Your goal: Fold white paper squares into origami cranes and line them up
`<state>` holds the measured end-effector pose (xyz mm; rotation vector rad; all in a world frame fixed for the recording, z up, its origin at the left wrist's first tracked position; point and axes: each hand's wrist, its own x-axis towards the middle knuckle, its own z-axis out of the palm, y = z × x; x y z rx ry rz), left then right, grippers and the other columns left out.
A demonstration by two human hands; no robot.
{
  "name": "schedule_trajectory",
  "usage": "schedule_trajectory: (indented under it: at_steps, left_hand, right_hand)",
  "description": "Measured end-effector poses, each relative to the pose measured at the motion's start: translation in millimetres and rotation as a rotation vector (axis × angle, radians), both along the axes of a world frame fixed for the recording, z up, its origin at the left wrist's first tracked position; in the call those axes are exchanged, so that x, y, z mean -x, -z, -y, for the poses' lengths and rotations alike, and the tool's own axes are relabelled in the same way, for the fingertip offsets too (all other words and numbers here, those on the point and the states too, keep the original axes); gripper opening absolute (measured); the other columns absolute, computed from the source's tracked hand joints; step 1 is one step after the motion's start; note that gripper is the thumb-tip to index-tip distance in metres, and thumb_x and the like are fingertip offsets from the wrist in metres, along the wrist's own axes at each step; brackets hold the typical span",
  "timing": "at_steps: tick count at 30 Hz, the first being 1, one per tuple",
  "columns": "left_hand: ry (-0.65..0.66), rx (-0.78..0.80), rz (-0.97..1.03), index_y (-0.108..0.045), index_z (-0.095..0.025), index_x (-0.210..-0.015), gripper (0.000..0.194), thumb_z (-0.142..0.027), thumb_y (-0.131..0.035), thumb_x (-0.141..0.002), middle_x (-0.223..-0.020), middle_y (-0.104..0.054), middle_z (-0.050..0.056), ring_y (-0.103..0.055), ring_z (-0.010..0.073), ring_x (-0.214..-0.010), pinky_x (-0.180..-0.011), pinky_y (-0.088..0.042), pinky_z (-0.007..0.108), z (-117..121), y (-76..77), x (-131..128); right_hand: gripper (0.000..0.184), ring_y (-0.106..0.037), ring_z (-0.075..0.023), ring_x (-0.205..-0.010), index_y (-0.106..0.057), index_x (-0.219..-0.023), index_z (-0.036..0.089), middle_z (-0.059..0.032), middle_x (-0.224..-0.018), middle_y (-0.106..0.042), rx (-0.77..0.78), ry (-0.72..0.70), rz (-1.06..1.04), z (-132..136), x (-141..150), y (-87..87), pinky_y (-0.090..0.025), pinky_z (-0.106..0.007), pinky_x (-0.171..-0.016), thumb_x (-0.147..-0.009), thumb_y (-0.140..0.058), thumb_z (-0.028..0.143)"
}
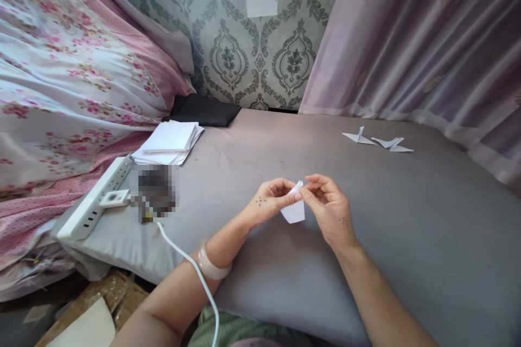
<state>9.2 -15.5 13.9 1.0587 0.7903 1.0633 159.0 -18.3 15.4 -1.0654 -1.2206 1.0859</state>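
Note:
A small piece of folded white paper [293, 212] is held up between my two hands, over the near middle of the grey-covered surface. My left hand [271, 199] pinches it from the left, thumb lying across its front. At its upper right edge, the thumb of my right hand [329, 207] touches the paper close to a narrow folded tip. The right index finger is raised and curved just above that tip. Some fingertips behind the paper are hidden.
Two folded paper birds [360, 136] lie at the far right. Stacked white paper [169, 138] sits at the left, before a black flat item [207, 110]. A power strip [95, 198] is along the left edge. A white cable [183, 252] crosses my left forearm.

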Motion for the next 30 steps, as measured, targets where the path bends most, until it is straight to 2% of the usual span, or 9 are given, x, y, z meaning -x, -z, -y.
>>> schedule_trajectory:
  at_steps: [4, 7, 11, 15, 19, 21, 23, 27, 30]
  left_hand:
    - [-0.052, -0.004, -0.011, -0.065, -0.012, -0.081, 0.033, -0.038, -0.081, -0.067, -0.073, -0.063, 0.001, -0.055, 0.01, -0.064, -0.064, -0.041, 0.025, -1.1, 0.3, 2.8]
    - [-0.075, -0.097, -0.075, -0.066, -0.013, -0.08, 0.028, -0.037, -0.078, -0.07, -0.072, -0.062, 0.001, -0.055, 0.0106, -0.066, -0.065, -0.041, 0.025, -1.9, 0.6, 5.8]
    - [-0.16, -0.345, -0.269, -0.066, -0.015, -0.078, 0.019, -0.033, -0.072, -0.078, -0.077, -0.062, 0.002, -0.056, 0.0122, -0.074, -0.07, -0.041, 0.026, -1.2, -0.2, 9.1]
    - [-0.207, -0.511, -0.378, -0.064, -0.016, -0.08, 0.014, -0.03, -0.066, -0.084, -0.078, -0.059, 0.002, -0.055, 0.012, -0.074, -0.068, -0.041, 0.025, 1.0, -2.0, 9.8]
    - [-0.287, -0.62, -0.508, -0.065, -0.017, -0.084, 0.012, -0.028, -0.062, -0.087, -0.08, -0.058, 0.003, -0.054, 0.0127, -0.075, -0.067, -0.042, 0.025, -0.1, 0.0, 10.9]
    - [-0.303, -0.669, -0.557, -0.065, -0.017, -0.085, 0.012, -0.029, -0.062, -0.087, -0.082, -0.06, 0.004, -0.055, 0.0134, -0.077, -0.069, -0.043, 0.026, -1.4, 2.2, 12.0]
    - [-0.301, -0.712, -0.605, -0.064, -0.018, -0.087, 0.01, -0.027, -0.061, -0.087, -0.084, -0.062, 0.005, -0.057, 0.014, -0.079, -0.072, -0.044, 0.027, -2.2, 4.1, 12.9]
    - [-0.303, -0.79, -0.73, -0.063, -0.019, -0.087, 0.005, -0.017, -0.059, -0.086, -0.086, -0.065, 0.004, -0.059, 0.0146, -0.082, -0.077, -0.043, 0.029, -2.7, 6.1, 13.7]
    - [-0.298, -0.832, -0.831, -0.063, -0.019, -0.086, 0.005, -0.016, -0.059, -0.085, -0.086, -0.066, 0.003, -0.059, 0.0151, -0.082, -0.079, -0.041, 0.03, -3.8, 8.0, 14.6]
  right_hand:
    - [0.028, -0.064, -0.0142, -0.079, -0.066, -0.1, 0.025, 0.0015, -0.079, -0.065, 0.005, -0.045, 0.078, -2.7, -5.6, 0.4, -0.05, -0.032, -0.082, -0.075, -0.074, 0.035]
    - [0.024, -0.065, -0.0164, -0.086, -0.07, -0.098, 0.025, -0.0008, -0.087, -0.068, -0.015, -0.112, 0.198, -5.3, -10.8, -0.8, -0.049, -0.033, -0.085, -0.077, -0.073, 0.036]
    - [0.009, -0.064, -0.0154, -0.085, -0.07, -0.084, 0.024, -0.0006, -0.087, -0.068, -0.174, -0.135, 0.292, -5.5, -12.0, -4.1, -0.049, -0.029, -0.08, -0.081, -0.069, 0.033]
    - [0.002, -0.062, -0.0138, -0.082, -0.066, -0.084, 0.025, 0.0012, -0.084, -0.065, -0.352, -0.108, 0.394, -3.3, -12.2, -8.0, -0.049, -0.028, -0.078, -0.085, -0.066, 0.027]
    - [0.024, -0.061, -0.0172, -0.101, -0.06, -0.108, 0.028, -0.0031, -0.109, -0.062, -0.517, -0.063, 0.542, -2.9, -16.7, -10.1, -0.047, -0.035, -0.092, -0.085, -0.065, 0.021]
    - [0.026, -0.059, -0.0183, -0.105, -0.06, -0.109, 0.029, -0.005, -0.116, -0.058, -0.649, -0.062, 0.633, -3.8, -18.9, -9.8, -0.047, -0.037, -0.094, -0.087, -0.063, 0.017]
    - [0.021, -0.059, -0.0186, -0.103, -0.062, -0.104, 0.028, -0.0058, -0.115, -0.057, -0.736, -0.063, 0.735, -4.8, -20.0, -9.0, -0.048, -0.038, -0.09, -0.088, -0.059, 0.014]
    - [0.017, -0.059, -0.0202, -0.098, -0.064, -0.097, 0.025, -0.0077, -0.11, -0.06, -0.811, -0.041, 0.905, -5.3, -19.4, -8.5, -0.048, -0.038, -0.085, -0.089, -0.056, 0.012]
    - [0.013, -0.059, -0.0204, -0.095, -0.063, -0.096, 0.022, -0.0077, -0.105, -0.063, -0.808, -0.048, 0.98, -4.8, -18.6, -8.0, -0.047, -0.038, -0.084, -0.09, -0.056, 0.014]
